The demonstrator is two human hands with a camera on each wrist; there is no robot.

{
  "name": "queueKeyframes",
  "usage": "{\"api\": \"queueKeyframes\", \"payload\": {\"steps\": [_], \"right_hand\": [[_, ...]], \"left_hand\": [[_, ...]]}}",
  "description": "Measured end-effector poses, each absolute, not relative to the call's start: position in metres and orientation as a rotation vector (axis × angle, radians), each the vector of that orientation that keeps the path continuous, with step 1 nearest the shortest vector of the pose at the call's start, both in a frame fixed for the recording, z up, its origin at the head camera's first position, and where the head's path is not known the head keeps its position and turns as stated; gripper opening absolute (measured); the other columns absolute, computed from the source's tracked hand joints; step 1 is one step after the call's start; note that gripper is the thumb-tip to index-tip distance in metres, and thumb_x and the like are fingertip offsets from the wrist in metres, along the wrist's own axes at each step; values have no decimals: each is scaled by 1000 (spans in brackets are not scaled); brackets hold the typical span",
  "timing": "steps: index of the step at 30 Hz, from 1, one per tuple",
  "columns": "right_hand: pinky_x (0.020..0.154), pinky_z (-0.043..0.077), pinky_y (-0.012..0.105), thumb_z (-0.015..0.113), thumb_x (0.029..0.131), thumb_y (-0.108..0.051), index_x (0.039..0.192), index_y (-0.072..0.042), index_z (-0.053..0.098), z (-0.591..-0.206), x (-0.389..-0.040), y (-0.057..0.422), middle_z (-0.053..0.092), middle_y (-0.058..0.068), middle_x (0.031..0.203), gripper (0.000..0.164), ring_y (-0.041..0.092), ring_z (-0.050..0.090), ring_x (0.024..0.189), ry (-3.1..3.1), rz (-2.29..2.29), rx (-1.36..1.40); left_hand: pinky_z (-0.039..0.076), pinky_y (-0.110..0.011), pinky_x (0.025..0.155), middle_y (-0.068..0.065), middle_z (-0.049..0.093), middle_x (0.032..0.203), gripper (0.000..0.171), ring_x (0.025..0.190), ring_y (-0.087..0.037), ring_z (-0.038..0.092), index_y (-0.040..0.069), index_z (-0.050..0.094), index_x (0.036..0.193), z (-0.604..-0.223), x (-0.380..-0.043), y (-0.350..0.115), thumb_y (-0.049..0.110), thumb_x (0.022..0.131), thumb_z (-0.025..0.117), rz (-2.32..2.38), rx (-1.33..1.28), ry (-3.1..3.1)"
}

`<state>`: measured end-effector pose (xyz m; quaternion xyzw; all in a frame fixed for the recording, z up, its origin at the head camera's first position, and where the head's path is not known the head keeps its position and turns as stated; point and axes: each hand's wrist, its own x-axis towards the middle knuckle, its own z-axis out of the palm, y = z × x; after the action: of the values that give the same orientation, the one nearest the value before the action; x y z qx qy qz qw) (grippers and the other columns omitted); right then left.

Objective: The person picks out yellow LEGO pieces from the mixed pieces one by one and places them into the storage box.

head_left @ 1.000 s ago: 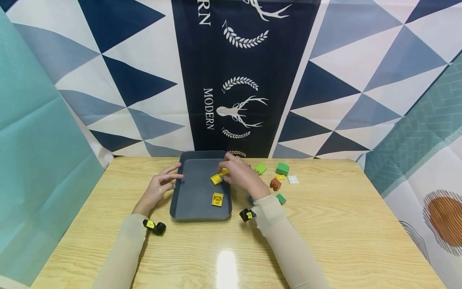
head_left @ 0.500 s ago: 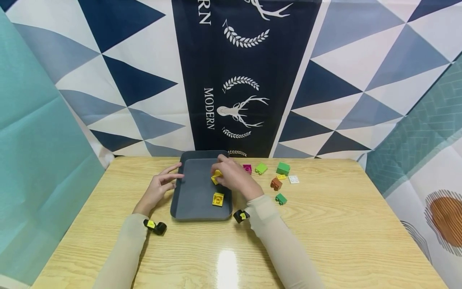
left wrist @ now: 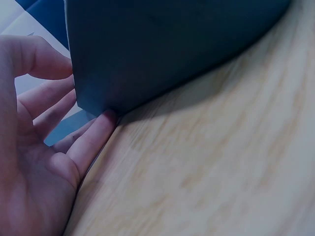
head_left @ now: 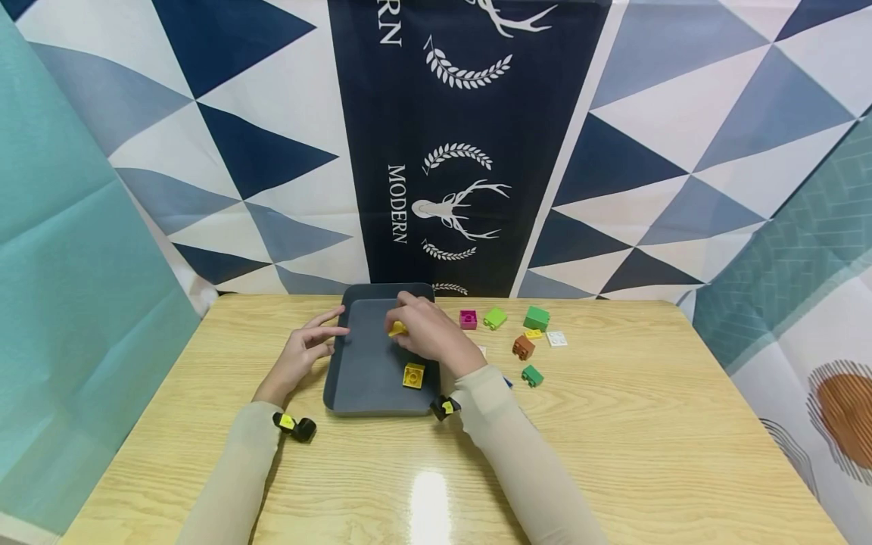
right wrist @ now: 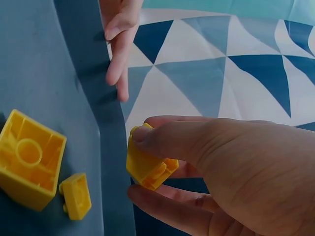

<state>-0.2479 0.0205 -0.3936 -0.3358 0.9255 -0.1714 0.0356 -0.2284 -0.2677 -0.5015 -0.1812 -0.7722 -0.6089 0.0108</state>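
Note:
My right hand (head_left: 425, 329) is over the right half of the grey tray (head_left: 368, 378). Between thumb and fingers it pinches a yellow toy brick (right wrist: 147, 164). Two other yellow pieces lie in the tray: a square brick (right wrist: 30, 157) with its hollow underside up, and a smaller brick (right wrist: 77, 196), which the right hand covers in the head view. At the tray's left side is my left hand (head_left: 303, 352), fingers spread and reaching over the rim. Its fingertips touch the tray wall in the left wrist view.
Right of the tray lie a magenta brick (head_left: 468, 319), a lime brick (head_left: 495, 318), two green bricks (head_left: 537, 318), a brown brick (head_left: 523, 347), a small yellow piece (head_left: 533, 334) and a white piece (head_left: 556, 338). A blue piece (head_left: 507, 381) shows beside the right sleeve. A patterned cloth stands behind the table.
My right hand has moved left, further over the tray, with the yellow brick. The magenta brick has come into view behind it. My left hand stays at the rim.

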Motion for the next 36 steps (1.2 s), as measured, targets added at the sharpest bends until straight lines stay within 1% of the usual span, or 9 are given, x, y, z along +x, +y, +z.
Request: {"api": "queueKeyframes", "payload": {"steps": [6,11,13,20,24,27,31,33,36], "right_hand": [[113,58,52,81,104,-12,120,-10,86,-388,-245,12,68,13,127,17,34,65,117,2826,-548,-1086],[112,58,52,82,103,-12,120,-13,86,-381,-243,4,69,10,126,17,32,65,115,2827,-517,-1113],[110,59,49,82,104,-14,120,-15,86,-379,-243,1,69,9,126,17,30,66,114,2831,-494,-1118],[105,61,43,82,103,-14,123,-14,87,-375,-242,-4,69,8,124,20,27,66,109,2774,-474,-1125],[107,62,43,81,104,-13,123,-14,86,-375,-242,-5,69,9,134,20,24,67,110,2708,-449,-1142],[104,63,41,80,104,-13,123,-14,86,-375,-241,-6,69,9,137,19,22,67,108,2646,-444,-1156],[96,62,38,82,104,-14,122,-14,86,-377,-240,-7,69,7,129,19,21,67,103,2575,-429,-1174],[97,62,39,83,103,-15,120,-14,86,-378,-240,-8,69,6,127,17,22,67,104,2550,-417,-1171],[107,61,45,82,103,-15,119,-15,86,-380,-239,-8,71,8,132,16,28,70,118,2517,-410,-1153]], "left_hand": [[47,-8,107,-28,37,181,41,173,-51,23,-15,70,140,-501,-229,-267,-9,102,56,-1887,-565,-2423],[48,-9,107,-27,37,182,42,173,-50,24,-17,69,141,-502,-229,-267,-9,102,55,-1896,-558,-2424],[46,-7,108,-26,37,182,42,174,-49,24,-17,68,141,-502,-230,-267,-10,102,55,-1902,-555,-2423],[47,-9,107,-27,37,182,42,174,-49,23,-17,68,141,-503,-230,-268,-10,102,55,-1904,-555,-2422],[47,-8,107,-27,37,182,42,173,-50,24,-15,69,141,-502,-229,-268,-10,102,55,-1903,-544,-2425],[46,-7,109,-28,36,182,41,173,-52,23,-16,69,141,-502,-229,-268,-9,103,55,-1893,-551,-2427],[45,-7,109,-27,36,182,41,173,-52,23,-15,69,141,-502,-229,-268,-9,103,55,-1892,-555,-2424],[46,-8,108,-27,37,182,41,173,-51,24,-15,70,141,-503,-229,-268,-9,103,55,-1893,-549,-2423],[47,-9,105,-27,37,182,42,173,-50,24,-15,70,141,-503,-229,-269,-10,102,54,-1887,-545,-2430]]}}
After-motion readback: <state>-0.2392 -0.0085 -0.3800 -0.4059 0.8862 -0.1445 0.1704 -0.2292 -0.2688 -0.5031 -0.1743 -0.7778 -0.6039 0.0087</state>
